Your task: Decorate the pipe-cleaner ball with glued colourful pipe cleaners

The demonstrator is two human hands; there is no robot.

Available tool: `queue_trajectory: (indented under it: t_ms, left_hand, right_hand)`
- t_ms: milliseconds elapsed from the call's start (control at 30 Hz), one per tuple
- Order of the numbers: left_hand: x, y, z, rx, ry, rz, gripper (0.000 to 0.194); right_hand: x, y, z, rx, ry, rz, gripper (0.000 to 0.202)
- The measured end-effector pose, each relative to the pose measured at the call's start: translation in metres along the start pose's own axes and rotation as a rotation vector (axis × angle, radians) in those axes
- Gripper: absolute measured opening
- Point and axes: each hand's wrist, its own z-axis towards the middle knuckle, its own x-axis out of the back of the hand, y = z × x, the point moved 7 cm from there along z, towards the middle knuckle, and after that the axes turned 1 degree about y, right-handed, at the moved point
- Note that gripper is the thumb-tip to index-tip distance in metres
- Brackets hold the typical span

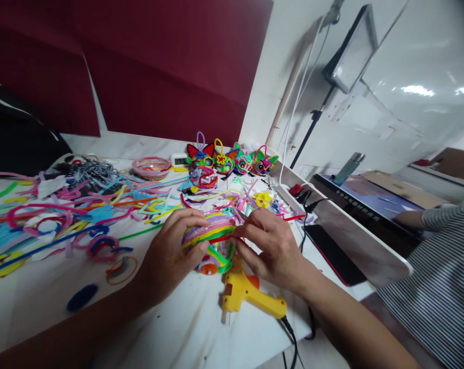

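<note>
Between my hands is a rounded craft piece wrapped in coloured pipe cleaners (212,233), with bands of pink, yellow and green and an orange disc low on its front. My left hand (174,251) is closed round its left side, thumb on the front. At its right side my right hand (268,246) pinches the end of a red pipe cleaner (220,239) that lies across the piece. Directly below, a yellow hot glue gun (241,292) rests on the white table, its nozzle partly hidden near the craft piece.
Loose pipe cleaners (93,215) cover the table's left side. Several finished cat-faced ornaments (224,161) stand at the back beside a coiled pink bowl (151,167). A black phone-like slab (334,254) lies right, by a raised board edge. Another person's striped sleeve (443,218) is farther right.
</note>
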Motion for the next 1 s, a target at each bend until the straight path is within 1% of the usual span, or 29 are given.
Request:
queue_trajectory:
  t_ms: [267,500,733,833,1000]
  left_hand:
    - [0.000,0.001,-0.001,0.041,0.022,0.007,0.019]
    - [0.000,-0.001,-0.002,0.098,0.020,-0.041,0.019]
    - [0.000,-0.002,0.000,0.111,0.019,-0.039,0.021]
    - [0.000,-0.003,-0.001,0.111,0.018,-0.029,0.021]
    - [0.001,-0.002,-0.001,0.096,0.012,0.000,0.021]
  right_hand:
    - [-0.003,0.001,-0.001,-0.012,-0.005,-0.015,0.026]
    - [-0.005,0.006,-0.003,-0.083,0.018,0.105,0.021]
    - [-0.008,0.020,-0.008,-0.237,0.028,0.293,0.010]
    - [-0.012,0.028,-0.011,-0.341,0.013,0.357,0.004]
    - [-0.020,0.040,-0.015,-0.513,-0.015,0.457,0.001]
